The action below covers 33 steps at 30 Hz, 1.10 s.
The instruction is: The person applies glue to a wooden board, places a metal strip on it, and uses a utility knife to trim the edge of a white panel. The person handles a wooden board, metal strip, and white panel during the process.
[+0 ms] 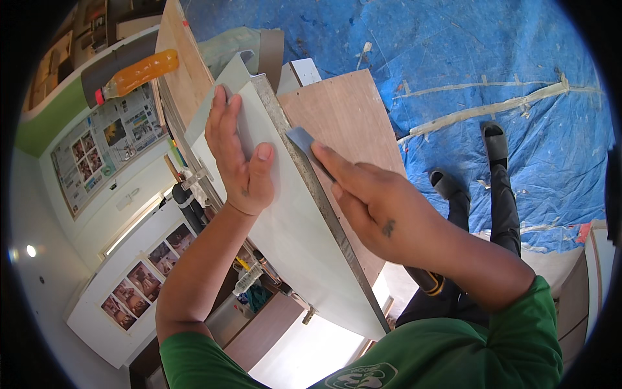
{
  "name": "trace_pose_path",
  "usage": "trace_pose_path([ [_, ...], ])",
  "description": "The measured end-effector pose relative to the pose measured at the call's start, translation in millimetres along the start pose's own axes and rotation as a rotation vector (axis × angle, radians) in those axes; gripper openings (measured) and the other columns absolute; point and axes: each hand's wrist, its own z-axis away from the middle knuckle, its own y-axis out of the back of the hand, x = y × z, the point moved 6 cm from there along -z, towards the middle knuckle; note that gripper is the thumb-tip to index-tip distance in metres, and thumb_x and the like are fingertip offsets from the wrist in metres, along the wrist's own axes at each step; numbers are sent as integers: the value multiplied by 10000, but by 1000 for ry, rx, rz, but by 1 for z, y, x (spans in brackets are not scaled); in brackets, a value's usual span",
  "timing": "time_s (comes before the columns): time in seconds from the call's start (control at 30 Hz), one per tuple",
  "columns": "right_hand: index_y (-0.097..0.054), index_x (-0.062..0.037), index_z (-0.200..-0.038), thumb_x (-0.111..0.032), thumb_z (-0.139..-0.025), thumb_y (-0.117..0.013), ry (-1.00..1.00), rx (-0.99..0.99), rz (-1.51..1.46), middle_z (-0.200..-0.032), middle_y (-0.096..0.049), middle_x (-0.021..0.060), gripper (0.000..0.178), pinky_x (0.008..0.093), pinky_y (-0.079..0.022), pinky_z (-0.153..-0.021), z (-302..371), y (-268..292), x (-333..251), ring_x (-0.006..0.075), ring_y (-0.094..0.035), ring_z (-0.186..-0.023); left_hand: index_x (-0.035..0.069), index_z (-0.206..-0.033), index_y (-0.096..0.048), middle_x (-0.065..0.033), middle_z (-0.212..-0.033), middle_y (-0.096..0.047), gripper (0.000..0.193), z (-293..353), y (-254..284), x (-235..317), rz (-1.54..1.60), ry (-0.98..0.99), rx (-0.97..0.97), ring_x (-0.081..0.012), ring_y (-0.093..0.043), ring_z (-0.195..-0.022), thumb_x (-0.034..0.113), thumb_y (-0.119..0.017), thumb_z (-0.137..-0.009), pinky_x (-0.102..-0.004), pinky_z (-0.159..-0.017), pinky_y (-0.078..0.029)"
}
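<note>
A long white-faced panel [291, 227] stands with its rough grey-brown edge [334, 223] turned toward me. My left hand [240, 159] lies flat on the white face near the far end, fingers stretched out and thumb apart. In my right hand [369, 194] is a flat blue-grey blade-like piece [300, 139], gripped between thumb and fingers and set against the panel's edge. The fingers hide most of this piece, so its exact kind cannot be told.
Right of the panel lies a plywood sheet [350, 110]; beyond it, a blue tarp [453, 52] covers the floor. An orange drink bottle [142, 73] lies at upper left. Clamps and tools [249, 279] sit left of the panel. My sandals [494, 144] are at right.
</note>
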Motion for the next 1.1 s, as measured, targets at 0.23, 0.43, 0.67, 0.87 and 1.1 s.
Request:
trace_pose_path([
  [0.23, -409, -21, -1597, -43, -1056, -532, -3, 9, -44, -899, -631, 219, 555, 404, -513, -762, 3, -1, 0, 341, -653, -803, -47, -1548, -424, -262, -1661, -342, 673, 0, 0, -1, 9, -8, 6, -400, -316, -1523, 401, -509, -1053, -498, -1247, -242],
  [0.43, -398, -26, -1606, -41, -1059, -529, -47, -37, -29, -910, -638, 222, 562, 391, -519, -773, 3, 0, 0, 333, -663, -813, -50, -1549, -421, -261, -1661, -339, 679, 0, 0, -1, 4, 4, -4, -398, -315, -1522, 406, -506, -1053, -498, -1246, -244],
  [0.67, -407, -29, -1601, -28, -1050, -537, -31, -18, -51, -919, -641, 225, 567, 395, -520, -779, 4, 0, -2, 337, -665, -822, -51, -1553, -413, -268, -1663, -328, 687, 0, 0, -1, 9, -4, -1, -401, -311, -1522, 413, -504, -1055, -497, -1243, -250],
  [0.87, -410, -26, -1599, -23, -1045, -534, 10, 6, -5, -919, -642, 223, 568, 397, -520, -780, -2, 1, -1, 343, -665, -831, -52, -1550, -414, -267, -1663, -324, 686, 0, -1, -1, 30, 4, 3, -397, -307, -1521, 420, -502, -1059, -498, -1242, -250],
  [1.1, -406, -36, -1605, -68, -1058, -545, -15, -16, 34, -946, -651, 230, 565, 383, -534, -809, -6, 0, 1, 330, -674, -833, -50, -1550, -409, -262, -1667, -319, 685, 2, -2, -1, 34, 7, 2, -389, -301, -1522, 425, -495, -1064, -494, -1241, -253],
])
